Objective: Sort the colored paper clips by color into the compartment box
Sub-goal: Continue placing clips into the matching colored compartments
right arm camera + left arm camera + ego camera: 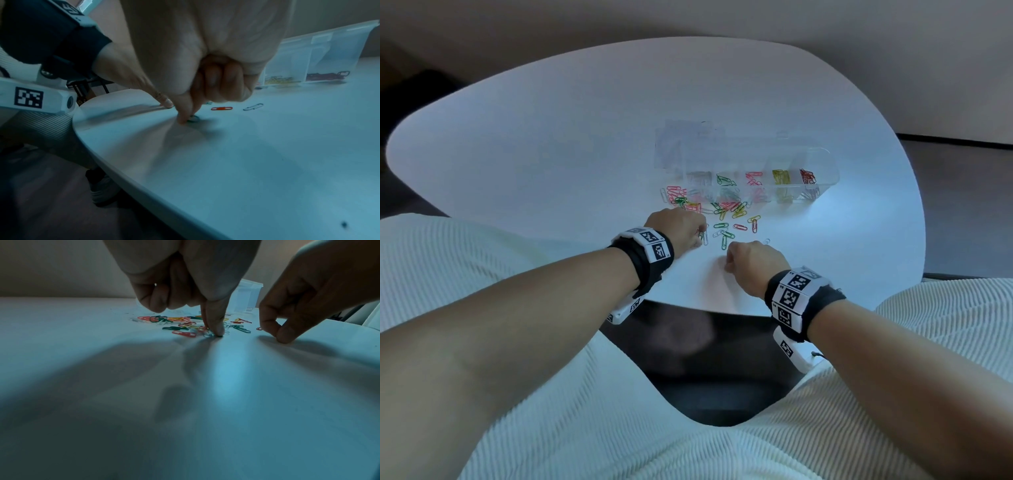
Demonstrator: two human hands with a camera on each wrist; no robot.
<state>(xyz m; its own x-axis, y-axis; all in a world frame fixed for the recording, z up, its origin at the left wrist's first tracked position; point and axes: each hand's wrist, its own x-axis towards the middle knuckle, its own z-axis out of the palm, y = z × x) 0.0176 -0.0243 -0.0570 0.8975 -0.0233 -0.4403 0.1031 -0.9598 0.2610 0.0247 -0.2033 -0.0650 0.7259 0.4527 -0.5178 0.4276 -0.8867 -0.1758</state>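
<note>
Loose coloured paper clips (722,209) lie in a pile on the white table (551,144), in front of the clear compartment box (825,161). Its compartments hold pale, green, pink, yellow and red clips, sorted from left to right. My left hand (700,236) points its thumb and index finger down onto a pale clip (210,335) at the pile's near edge, pinching it against the table; the other fingers are curled. My right hand (727,258) sits just to the right. Its thumb and index finger pinch a green clip (193,119) lying on the table.
The table's curved near edge (107,164) lies close behind both hands, with my lap in white ribbed fabric (551,394) below. A red clip (221,108) and a silver clip (253,106) lie apart to the right. A blurred patch (688,144) sits behind the box.
</note>
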